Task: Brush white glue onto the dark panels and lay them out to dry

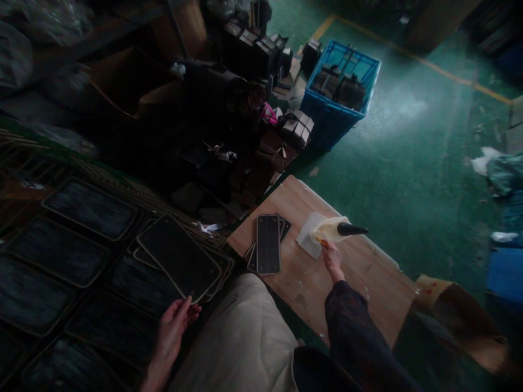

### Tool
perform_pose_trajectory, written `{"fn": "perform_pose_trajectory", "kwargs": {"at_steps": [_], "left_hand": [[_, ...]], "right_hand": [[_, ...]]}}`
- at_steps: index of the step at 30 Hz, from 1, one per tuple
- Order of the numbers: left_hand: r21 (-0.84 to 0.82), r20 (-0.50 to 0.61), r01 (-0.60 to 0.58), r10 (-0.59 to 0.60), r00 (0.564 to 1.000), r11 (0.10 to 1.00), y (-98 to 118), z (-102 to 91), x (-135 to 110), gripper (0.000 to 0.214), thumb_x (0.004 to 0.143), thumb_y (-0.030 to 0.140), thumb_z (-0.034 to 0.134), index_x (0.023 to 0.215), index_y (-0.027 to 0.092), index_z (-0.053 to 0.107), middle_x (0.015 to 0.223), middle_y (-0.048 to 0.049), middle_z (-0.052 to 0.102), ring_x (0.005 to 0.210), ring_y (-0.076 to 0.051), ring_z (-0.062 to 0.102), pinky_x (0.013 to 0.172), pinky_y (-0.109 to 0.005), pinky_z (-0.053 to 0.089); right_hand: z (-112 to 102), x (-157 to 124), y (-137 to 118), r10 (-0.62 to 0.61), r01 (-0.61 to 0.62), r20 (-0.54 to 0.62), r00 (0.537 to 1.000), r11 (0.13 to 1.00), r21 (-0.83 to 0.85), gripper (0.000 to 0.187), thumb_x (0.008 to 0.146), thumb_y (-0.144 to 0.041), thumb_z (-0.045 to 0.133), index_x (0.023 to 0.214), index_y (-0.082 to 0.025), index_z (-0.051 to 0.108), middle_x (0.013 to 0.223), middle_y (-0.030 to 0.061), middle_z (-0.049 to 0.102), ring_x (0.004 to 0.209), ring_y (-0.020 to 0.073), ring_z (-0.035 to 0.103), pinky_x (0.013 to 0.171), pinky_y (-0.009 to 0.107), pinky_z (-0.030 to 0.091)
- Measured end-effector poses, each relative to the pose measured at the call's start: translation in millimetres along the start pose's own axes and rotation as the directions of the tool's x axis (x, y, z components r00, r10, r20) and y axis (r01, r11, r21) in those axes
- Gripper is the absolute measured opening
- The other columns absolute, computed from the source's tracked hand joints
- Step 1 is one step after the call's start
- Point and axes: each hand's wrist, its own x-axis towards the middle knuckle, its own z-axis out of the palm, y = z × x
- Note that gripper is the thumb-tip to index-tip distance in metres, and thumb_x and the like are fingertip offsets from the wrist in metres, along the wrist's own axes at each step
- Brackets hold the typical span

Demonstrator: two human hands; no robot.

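Note:
My left hand (175, 325) reaches down at the lower left, its fingertips on the near edge of a dark flat panel with a pale rim (178, 257), which lies on top of a small pile of similar panels. My right hand (332, 260) is stretched over a wooden board (327, 283) and grips a pale squeeze bottle with a black nozzle (335, 230), held on its side above a white sheet (307, 235). A short stack of dark narrow panels (268, 244) lies on the board just left of the bottle.
Several larger dark panels (87, 208) lie spread out at the left. A blue crate (339, 92) with dark parts stands on the green floor beyond the board. Piled boxes and dark parts (261, 136) fill the middle. A brown cardboard box (461, 321) sits at the lower right.

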Motion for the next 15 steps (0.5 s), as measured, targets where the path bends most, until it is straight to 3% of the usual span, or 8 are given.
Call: {"fn": "perform_pose_trajectory", "kwargs": {"at_steps": [4,9,15], "left_hand": [[-0.010,-0.001,0.014,-0.015,1.000,1.000,3.0,1.7,1.5,0.044,0.053,0.035,0.087,0.080,0.015,0.059,0.067,0.0003,0.068,0.066,-0.016,0.069,0.058,-0.022,0.055],[-0.002,0.026,-0.004,0.004,1.000,1.000,4.8,1.7,3.1,0.045,0.054,0.036,0.087,0.081,0.015,0.058,0.068,0.0010,0.067,0.066,-0.016,0.069,0.059,-0.022,0.056],[0.020,0.037,-0.026,0.026,0.999,0.999,3.3,0.3,5.3,0.044,0.055,0.037,0.086,0.080,0.015,0.057,0.067,0.0008,0.067,0.066,-0.016,0.068,0.057,-0.022,0.056]], "right_hand": [[-8.1,-15.9,-1.2,-0.002,0.001,0.010,1.000,1.000,0.015,0.026,0.088,-0.030,0.052,0.105,-0.023,0.070,0.105,0.0071,0.066,0.079,0.0176,0.057,0.063,0.026,0.035],[-11.1,-26.3,-3.7,0.060,-0.053,-0.057,0.997,0.990,0.128,0.028,0.085,-0.032,0.052,0.103,-0.021,0.071,0.104,0.0069,0.067,0.084,0.0187,0.058,0.071,0.027,0.039],[-2.3,-14.7,-12.1,0.313,-0.223,-0.172,0.934,0.888,0.403,0.039,0.082,-0.041,0.052,0.105,-0.014,0.067,0.082,0.0075,0.069,0.072,0.0199,0.061,0.071,0.031,0.047]]}}
